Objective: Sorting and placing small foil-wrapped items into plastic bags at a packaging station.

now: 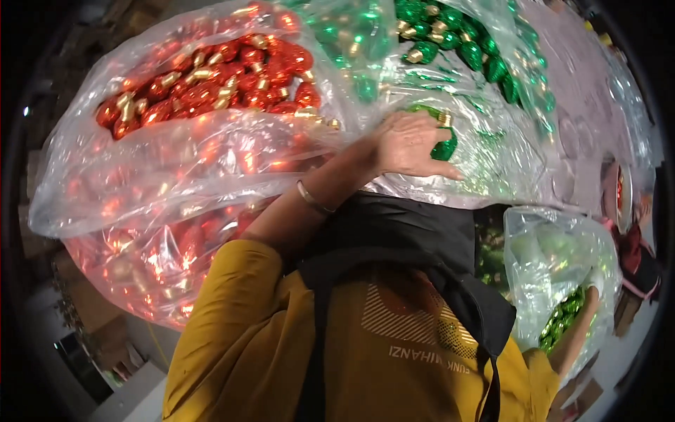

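Observation:
My left hand (415, 145) lies palm down over clear plastic, its thumb stretched out to the right. Beside its fingers is a shiny green bulb-shaped ornament (444, 146) with a gold cap; a lighter green one (425, 110) peeks out just beyond the hand. More dark green bulb ornaments (470, 53) fill an opened clear bag (450, 83) farther back. My right arm reaches down at the right to a clear bag (538, 243) holding bright green shiny pieces (562, 320). My right hand (595, 280) is at that bag's side, its fingers hidden by plastic and blur.
At the left, a large clear bag (176, 151) bulges with red bulb ornaments (232, 81) with gold caps. A pale plastic-covered surface (587, 91) stretches to the far right, where a round container (619, 193) with red items and another person's hand (643, 209) show.

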Available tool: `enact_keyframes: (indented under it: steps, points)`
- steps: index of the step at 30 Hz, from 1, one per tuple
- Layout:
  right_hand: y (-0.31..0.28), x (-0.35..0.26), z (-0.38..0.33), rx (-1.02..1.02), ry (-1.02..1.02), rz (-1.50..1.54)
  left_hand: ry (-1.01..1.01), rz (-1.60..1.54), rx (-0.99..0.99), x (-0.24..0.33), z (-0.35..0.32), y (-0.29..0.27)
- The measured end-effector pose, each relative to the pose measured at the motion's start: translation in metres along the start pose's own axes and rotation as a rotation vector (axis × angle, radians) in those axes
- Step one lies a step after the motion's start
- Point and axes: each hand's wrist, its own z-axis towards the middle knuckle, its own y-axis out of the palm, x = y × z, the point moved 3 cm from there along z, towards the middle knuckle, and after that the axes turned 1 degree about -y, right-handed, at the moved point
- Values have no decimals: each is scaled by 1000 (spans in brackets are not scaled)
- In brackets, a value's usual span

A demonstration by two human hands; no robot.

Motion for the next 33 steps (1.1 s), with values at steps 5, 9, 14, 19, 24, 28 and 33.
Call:
enact_keyframes:
  steps: [5, 9, 14, 19, 24, 28, 33]
  points:
    - [36, -75, -4, -528, -45, -469, -6, -12, 541, -28, -17, -67]
    - [-8, -186, -47, -802, -33, -835, -855, 462, 319, -145, -54, -120]
    - [-42, 54, -119, -135, 490, -281, -817, 289, 339, -226, 19, -41]
    - [-212, -333, -137, 111, 71, -347, -920, 448, 425, -192, -26, -80]
    - [-239, -537, -195, 109, -920, 484, -442, 200, 536, -85, -4, -137]
    - [-204, -638, -200, -25, -1283, 491, 44, -226, 346, 4, 7, -109]
    - [-171, -688, -206, -144, -1294, 351, 83, -29, -46, 17, 33, -48]
